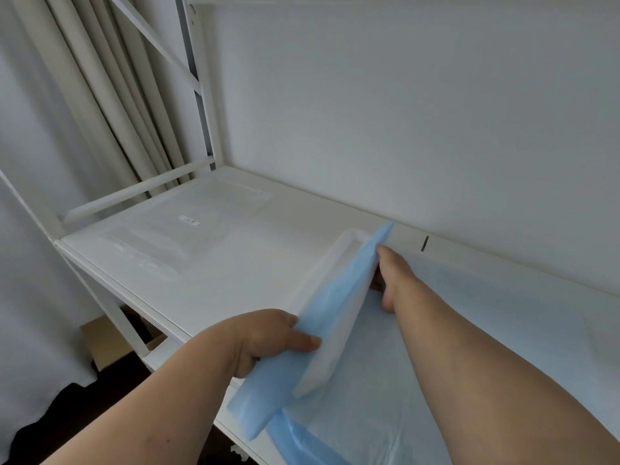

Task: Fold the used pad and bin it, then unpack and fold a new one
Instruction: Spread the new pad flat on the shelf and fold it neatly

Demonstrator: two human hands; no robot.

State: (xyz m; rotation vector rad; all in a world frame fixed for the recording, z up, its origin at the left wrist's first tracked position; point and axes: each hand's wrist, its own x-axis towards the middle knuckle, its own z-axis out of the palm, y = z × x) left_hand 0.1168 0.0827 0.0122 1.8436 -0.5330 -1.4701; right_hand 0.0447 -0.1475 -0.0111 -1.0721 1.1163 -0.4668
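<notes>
1. Lying spread across the right part of the white shelf [268, 263], the pad [335, 297] has its left side lifted and turned over toward the right, so the blue backing faces up-left and the white padded face shows beneath the raised flap.
2. The left hand [268, 340] grips the near end of that raised flap close to the shelf's front edge; the thumb lies along the blue backing and the other fingers curl under it.
3. The right hand [392, 276] holds the far end of the flap near the shelf's back edge, fingers closed round the pad's border; the fingertips themselves are hidden behind the blue sheet.
4. The rest of the pad stays flat on the shelf under the right forearm, reaching toward the right edge of the picture, with a blue strip of it hanging at the front edge.
5. A clear plastic packet [188, 226] with a small white label lies flat at the shelf's left back corner, well apart from the pad.
6. A short dark mark [424, 243] sits on the back edge just beside the right hand.
7. Pale curtains [84, 112] hang beyond the shelf's left end, behind its white frame.
</notes>
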